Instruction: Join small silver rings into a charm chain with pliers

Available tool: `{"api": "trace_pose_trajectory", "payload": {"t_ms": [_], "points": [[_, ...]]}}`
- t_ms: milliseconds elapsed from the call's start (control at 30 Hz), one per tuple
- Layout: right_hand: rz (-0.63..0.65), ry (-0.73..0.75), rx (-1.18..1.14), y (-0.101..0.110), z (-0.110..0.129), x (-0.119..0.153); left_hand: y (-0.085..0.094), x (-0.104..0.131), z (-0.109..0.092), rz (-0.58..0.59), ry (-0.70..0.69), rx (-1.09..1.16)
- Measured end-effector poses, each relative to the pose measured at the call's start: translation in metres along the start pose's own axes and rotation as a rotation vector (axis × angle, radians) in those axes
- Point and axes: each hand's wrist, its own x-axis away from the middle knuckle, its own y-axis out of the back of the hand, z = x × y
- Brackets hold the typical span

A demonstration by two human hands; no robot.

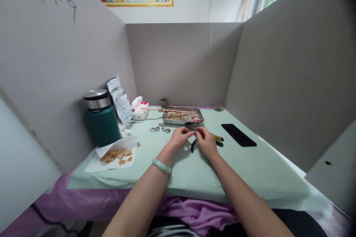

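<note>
My left hand (pixel 181 136), with a pale green bangle (pixel 161 165) on its wrist, has its fingertips pinched together. They meet those of my right hand (pixel 205 141), also pinched, at a tiny thing too small to name. Beneath my right hand lie tools with a yellow handle (pixel 217 137) and a dark green handle (pixel 219 143); a curved black piece (pixel 192 146) shows between my hands. Several small silvery rings with red spots (pixel 157 129) lie left of my left hand. Just beyond my hands stands a metal tray (pixel 182 122) of small gold, white and red pieces.
A wooden stick (pixel 151 109) strung with small red and silvery pieces lies across the tray. At left are a green flask (pixel 102 127), a foil pouch (pixel 120 100), a tissue pack (pixel 140 110) and crackers (pixel 115 155) on paper. A black phone (pixel 238 134) lies at right. Grey partitions (pixel 183 63) enclose the table.
</note>
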Motion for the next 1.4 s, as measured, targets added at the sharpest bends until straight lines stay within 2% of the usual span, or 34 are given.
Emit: {"api": "trace_pose_trajectory", "payload": {"t_ms": [67,100,200,267,333,400,500,600,700,1033,1167,1267,1333,1400], "points": [[-0.003,-0.009,0.018,-0.001,-0.001,0.001,0.005,0.005,-0.003,-0.103,-0.033,-0.227],[-0.001,-0.003,0.030,-0.001,0.000,0.001,0.007,0.009,-0.005,-0.113,-0.069,-0.319],[0.007,0.017,0.063,0.000,0.001,0.002,0.019,0.032,-0.011,-0.038,-0.247,-0.491],[0.011,0.026,0.074,0.000,0.002,0.002,0.031,0.054,-0.015,-0.023,-0.275,-0.582],[0.007,0.025,0.093,0.000,0.002,0.002,0.051,0.080,-0.020,-0.019,-0.224,-0.688],[0.001,0.025,0.109,-0.001,0.001,0.002,0.077,0.105,-0.024,-0.037,-0.151,-0.811],[-0.002,0.036,0.119,-0.002,0.000,0.002,0.124,0.134,-0.029,-0.138,0.055,-0.993],[-0.001,0.043,0.130,-0.002,0.001,0.002,0.162,0.150,-0.028,-0.259,0.232,-1.140],[0.002,0.042,0.134,-0.001,0.002,0.002,0.181,0.155,-0.023,-0.258,0.326,-1.184],[0.007,0.027,0.121,0.000,0.004,0.002,0.181,0.148,-0.003,-0.232,0.395,-1.204],[0.011,0.021,0.119,0.001,0.004,0.002,0.184,0.146,0.001,-0.256,0.404,-1.203],[0.010,0.028,0.124,0.000,0.003,0.002,0.182,0.145,-0.010,-0.289,0.401,-1.101],[0.007,0.036,0.127,0.000,0.002,0.002,0.173,0.148,-0.029,-0.283,0.349,-0.933],[0.001,0.046,0.131,-0.001,0.001,0.002,0.157,0.155,-0.056,-0.187,0.255,-0.637]]}}
